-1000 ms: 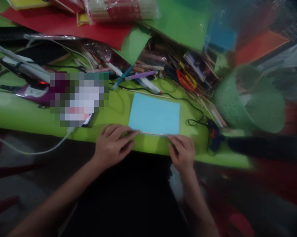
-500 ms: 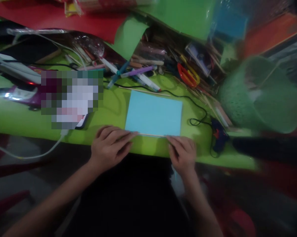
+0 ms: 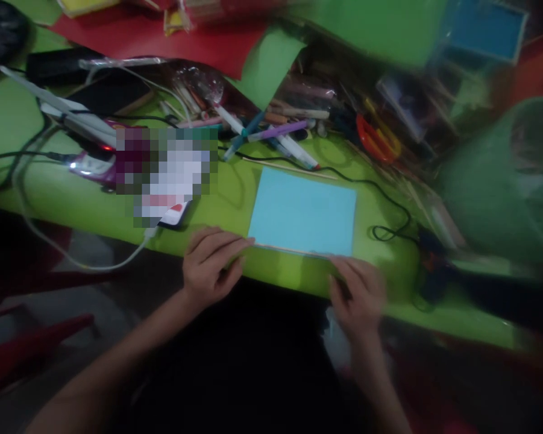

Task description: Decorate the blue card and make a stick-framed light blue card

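Note:
A light blue sheet of paper (image 3: 305, 211) lies flat near the front edge of the table. Along its near edge runs a thin wooden stick (image 3: 289, 249). My left hand (image 3: 212, 262) rests its outstretched fingertips at the stick's left end, by the paper's corner, with the thumb held apart below. At the other end, the fingertips of my right hand (image 3: 359, 289) touch the stick near the paper's right corner; this hand is slightly blurred, its thumb also apart from the fingers. A second thin stick (image 3: 289, 169) lies just beyond the paper's far edge.
Several markers (image 3: 271, 135) and red-and-yellow scissors (image 3: 377, 138) lie behind the paper. A dark glue gun (image 3: 434, 259) with a black cord and a green basket (image 3: 483, 181) are at right. At left lies a phone (image 3: 176, 214) on a white cable, partly pixelated.
The view has shifted, so the table's things appear farther right. Both hands stay at the stick's ends; the left fingertips now sit at the paper's corner, uncovering more of the stick.

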